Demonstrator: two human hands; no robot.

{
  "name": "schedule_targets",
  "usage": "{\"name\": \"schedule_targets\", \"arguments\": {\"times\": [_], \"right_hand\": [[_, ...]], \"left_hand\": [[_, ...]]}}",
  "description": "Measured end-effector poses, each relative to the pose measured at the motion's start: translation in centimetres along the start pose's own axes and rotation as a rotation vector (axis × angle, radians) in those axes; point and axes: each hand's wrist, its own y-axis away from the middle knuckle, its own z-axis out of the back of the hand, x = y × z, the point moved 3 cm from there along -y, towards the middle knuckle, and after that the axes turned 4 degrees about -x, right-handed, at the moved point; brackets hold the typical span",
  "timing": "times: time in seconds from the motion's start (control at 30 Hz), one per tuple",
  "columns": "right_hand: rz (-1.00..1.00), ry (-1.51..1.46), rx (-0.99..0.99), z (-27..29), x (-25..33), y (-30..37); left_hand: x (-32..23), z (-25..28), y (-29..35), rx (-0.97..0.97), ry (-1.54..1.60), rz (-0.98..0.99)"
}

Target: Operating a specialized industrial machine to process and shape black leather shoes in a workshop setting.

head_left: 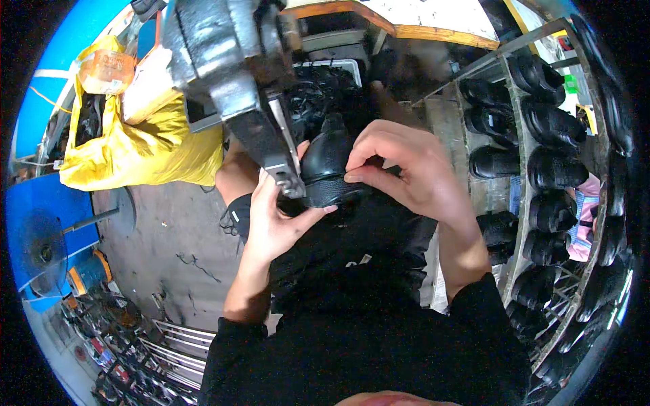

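Note:
A black leather shoe (323,164) lies in front of me, its smooth rounded part away from me and its grained part nearer. My left hand (276,222) grips it from the left and near side, thumb along the near edge. At the shoe's right side my right hand (409,169) is closed in a pinch, thumb and forefinger tips together close to the seam. Whatever those fingertips hold is too small to make out. A dark metal machine arm (250,115) reaches down from the upper left, its tip right beside the shoe and my left fingers.
Beyond the shoe, a light-rimmed tray (352,65) holds black pieces. A yellow bag (159,149) bulges at the left, near a fan (47,254). On the right, a shelf rack (512,128) carries several black shoes (494,162). Scraps dot the grey floor (162,230).

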Motion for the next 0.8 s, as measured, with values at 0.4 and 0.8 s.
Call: {"name": "schedule_targets", "arguments": {"times": [0.4, 0.8], "right_hand": [[-0.294, 0.040, -0.293, -2.0, -3.6, 0.6], [-0.123, -0.138, 0.014, -2.5, -1.8, 3.3]], "left_hand": [[1.5, 1.2, 1.6, -0.050, 0.180, 0.086], [-1.1, 1.1, -0.7, 0.072, 0.062, -0.053]]}}
